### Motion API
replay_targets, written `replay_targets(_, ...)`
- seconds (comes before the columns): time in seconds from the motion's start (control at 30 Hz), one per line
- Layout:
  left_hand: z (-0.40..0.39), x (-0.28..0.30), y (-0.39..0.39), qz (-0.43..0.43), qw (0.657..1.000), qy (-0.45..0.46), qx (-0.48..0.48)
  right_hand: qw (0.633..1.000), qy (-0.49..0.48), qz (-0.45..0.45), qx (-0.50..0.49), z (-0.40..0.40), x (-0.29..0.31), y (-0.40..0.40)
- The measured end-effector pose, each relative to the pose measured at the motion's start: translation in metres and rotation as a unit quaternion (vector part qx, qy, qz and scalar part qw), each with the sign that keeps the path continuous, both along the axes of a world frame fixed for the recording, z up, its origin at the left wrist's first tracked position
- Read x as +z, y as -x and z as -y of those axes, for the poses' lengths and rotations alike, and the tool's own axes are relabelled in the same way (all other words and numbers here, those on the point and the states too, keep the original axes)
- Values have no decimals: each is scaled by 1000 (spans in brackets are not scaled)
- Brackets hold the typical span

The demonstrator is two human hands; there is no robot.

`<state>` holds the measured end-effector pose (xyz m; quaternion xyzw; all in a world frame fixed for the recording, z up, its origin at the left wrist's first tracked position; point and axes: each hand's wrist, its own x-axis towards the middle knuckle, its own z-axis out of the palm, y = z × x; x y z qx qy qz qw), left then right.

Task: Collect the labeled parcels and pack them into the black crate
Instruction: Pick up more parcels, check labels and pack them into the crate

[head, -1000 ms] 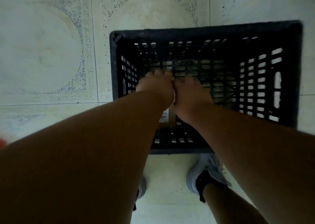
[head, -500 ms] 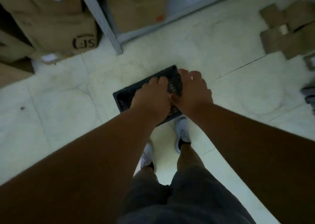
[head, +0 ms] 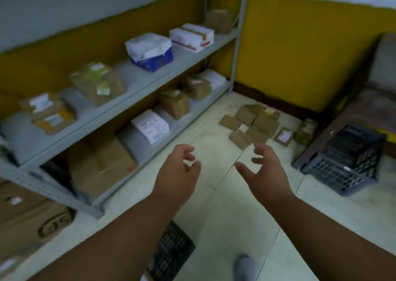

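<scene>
My left hand (head: 177,173) and right hand (head: 267,171) hover empty, fingers loosely spread; I should pick one labeled parcel (head: 284,135) from the floor pile, gripping both edges.

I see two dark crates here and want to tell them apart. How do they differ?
The crate by the person's feet lies mostly hidden under the left forearm; the crate at the right shows whole. The near one looks black, the far one greyer. The far one sits tilted against dark furniture. Both have lattice walls.

dim, even indoor light; soft motion blur throughout; wide-angle bending at edges; no glare.
</scene>
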<state>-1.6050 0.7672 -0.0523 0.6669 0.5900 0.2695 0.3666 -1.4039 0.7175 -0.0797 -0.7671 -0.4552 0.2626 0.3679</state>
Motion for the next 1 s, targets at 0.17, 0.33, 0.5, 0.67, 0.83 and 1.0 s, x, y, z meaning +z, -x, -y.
replay_targets(0.17,-37,14,-113,40,999,-22,-17,996,-24,-24,-83,-9,30,-122)
replay_targets(0.33,-58,4,-172,43,997,-25,-61,993,-17,-45,-104,-28,24,-173)
replay_targets(0.5,-108,-16,-194,40,996,2,-84,977,5,-153,-152,-77,6,-184)
replay_targets(0.67,-195,-37,-227,44,993,17,-110,973,27,-162,-161,-147,0,-206)
replay_targets(0.83,-325,-50,-269,64,985,55,-152,978,46,-86,-183,-243,-3,-250)
replay_targets(1.0,-423,-48,-288,109,978,96,-152,972,69,-97,-204,-344,-2,-253)
